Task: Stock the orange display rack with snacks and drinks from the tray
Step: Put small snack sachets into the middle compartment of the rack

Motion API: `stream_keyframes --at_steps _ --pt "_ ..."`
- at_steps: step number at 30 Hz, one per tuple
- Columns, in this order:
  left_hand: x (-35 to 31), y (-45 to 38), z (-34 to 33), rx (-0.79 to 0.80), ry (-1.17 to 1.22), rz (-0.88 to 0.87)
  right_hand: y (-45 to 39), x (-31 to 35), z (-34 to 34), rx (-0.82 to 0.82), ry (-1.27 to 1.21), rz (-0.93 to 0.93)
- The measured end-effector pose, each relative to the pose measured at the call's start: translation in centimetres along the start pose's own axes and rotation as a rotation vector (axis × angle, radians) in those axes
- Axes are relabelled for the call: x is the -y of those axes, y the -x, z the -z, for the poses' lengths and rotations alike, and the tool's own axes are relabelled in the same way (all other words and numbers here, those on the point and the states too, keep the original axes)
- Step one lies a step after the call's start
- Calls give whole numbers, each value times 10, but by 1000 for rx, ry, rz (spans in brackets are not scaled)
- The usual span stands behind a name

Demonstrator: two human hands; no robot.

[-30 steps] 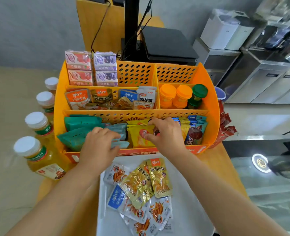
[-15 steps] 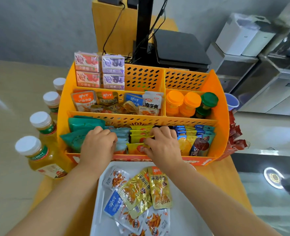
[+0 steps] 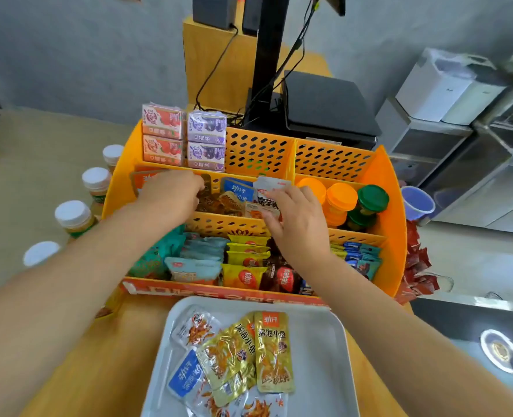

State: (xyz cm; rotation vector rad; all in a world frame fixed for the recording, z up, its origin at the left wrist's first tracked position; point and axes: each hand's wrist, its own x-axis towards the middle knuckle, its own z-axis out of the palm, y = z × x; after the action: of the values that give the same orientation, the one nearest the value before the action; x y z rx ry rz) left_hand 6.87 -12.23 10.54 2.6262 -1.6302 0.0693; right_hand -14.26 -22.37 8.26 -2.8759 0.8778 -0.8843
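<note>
Now both hands in rack [image 3: 387, 188] middle tier — left hand [image 3: 174, 195], right hand [image 3: 294, 224] fingering snack packets [image 3: 228, 203]; grip unclear.

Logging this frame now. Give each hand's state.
Left hand: fingers in the middle-tier snack packets; grip cannot be told.
Right hand: open, fingertips touching the white packet.

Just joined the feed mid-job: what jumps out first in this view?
The orange rack fills the centre, its tiers packed with snacks and with juice cartons at back left. Both hands are in its middle tier: the left hand among the packets, the right hand touching a white packet. In front, a white tray holds fish snack packets.
</note>
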Motion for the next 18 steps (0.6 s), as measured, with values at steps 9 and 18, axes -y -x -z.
stream_keyframes --at_steps 9,18 --pt "23 -57 6 441 -325 -406 -42 -1 -6 183 191 16" --pt "33 -71 17 563 -351 -562 -50 4 -6 180 361 38"
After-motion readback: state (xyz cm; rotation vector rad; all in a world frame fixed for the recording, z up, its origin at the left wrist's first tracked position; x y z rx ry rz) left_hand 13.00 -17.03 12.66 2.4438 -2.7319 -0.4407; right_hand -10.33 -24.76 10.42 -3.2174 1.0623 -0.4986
